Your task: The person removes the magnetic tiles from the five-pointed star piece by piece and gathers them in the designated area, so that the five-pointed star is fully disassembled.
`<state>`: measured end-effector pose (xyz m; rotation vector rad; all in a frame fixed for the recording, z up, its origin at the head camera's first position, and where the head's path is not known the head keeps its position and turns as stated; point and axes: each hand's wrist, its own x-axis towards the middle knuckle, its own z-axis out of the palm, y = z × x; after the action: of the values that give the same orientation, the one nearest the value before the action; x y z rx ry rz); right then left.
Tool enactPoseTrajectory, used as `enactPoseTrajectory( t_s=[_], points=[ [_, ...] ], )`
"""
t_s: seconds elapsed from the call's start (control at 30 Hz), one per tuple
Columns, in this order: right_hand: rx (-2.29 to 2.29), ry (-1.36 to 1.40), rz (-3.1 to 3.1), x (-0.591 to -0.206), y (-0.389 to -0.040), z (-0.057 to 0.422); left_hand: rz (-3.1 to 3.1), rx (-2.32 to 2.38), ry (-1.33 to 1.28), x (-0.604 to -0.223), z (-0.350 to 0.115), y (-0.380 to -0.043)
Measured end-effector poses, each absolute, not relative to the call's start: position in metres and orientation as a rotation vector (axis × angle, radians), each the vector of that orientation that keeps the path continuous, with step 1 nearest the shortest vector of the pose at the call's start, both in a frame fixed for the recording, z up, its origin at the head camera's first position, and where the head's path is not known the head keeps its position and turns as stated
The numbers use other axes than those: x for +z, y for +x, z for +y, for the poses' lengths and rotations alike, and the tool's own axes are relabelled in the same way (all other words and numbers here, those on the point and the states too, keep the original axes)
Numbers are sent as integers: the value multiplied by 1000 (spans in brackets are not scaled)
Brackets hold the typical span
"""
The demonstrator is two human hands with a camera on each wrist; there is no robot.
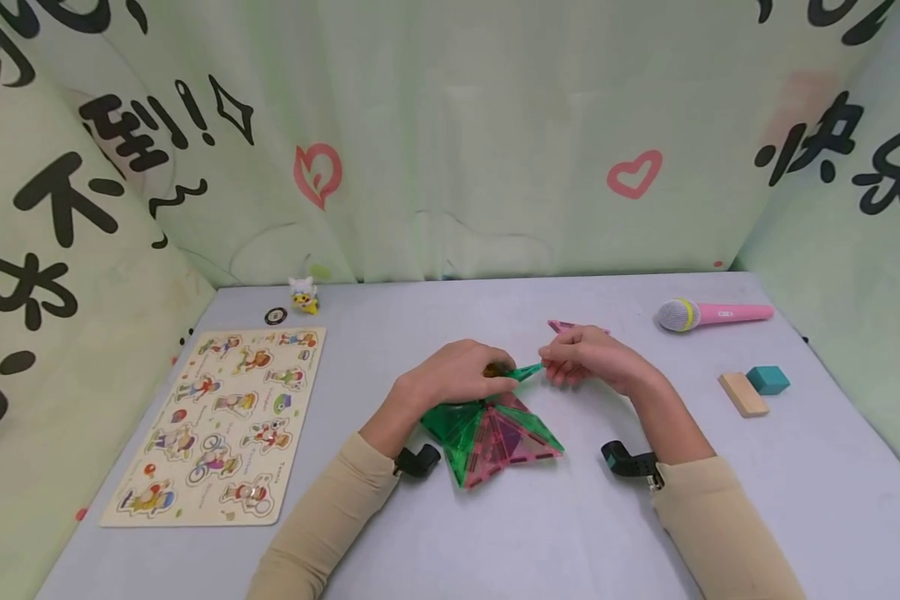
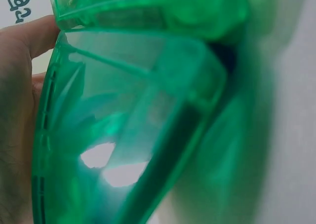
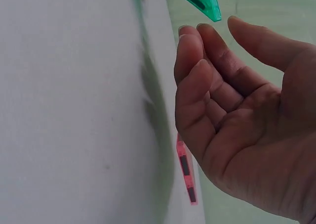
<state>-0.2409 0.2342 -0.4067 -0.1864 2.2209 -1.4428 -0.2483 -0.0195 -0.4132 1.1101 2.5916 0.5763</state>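
A low, pointed construction of see-through green and pink magnetic tiles sits on the table's middle. Over its top, my left hand grips a green triangular tile, whose tip sticks out to the right. The left wrist view is filled by large green tiles, with part of the hand behind their left edge. My right hand is close to that tip. In the right wrist view its fingers are loosely bent, the thumb apart, and nothing is held; the green tip shows just beyond. Behind this hand lies a pink tile.
To the left lies a wooden picture puzzle board. Beyond it are a small black ring-like disc and a white-and-yellow figurine. On the right are a pink toy microphone, a plain wooden block and a teal block.
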Motion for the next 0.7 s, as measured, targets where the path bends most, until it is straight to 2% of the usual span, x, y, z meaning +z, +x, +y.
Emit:
enactPoseTrajectory(
  t_s=[0.2,0.7],
  points=[
    [-1421,-260,2166,-413,-240,224,2596,582,1090,-414,-23,-248],
    [-1584,-141,1979,-422,-243,218,2608,586,1064,-415,-30,-248]
  ],
)
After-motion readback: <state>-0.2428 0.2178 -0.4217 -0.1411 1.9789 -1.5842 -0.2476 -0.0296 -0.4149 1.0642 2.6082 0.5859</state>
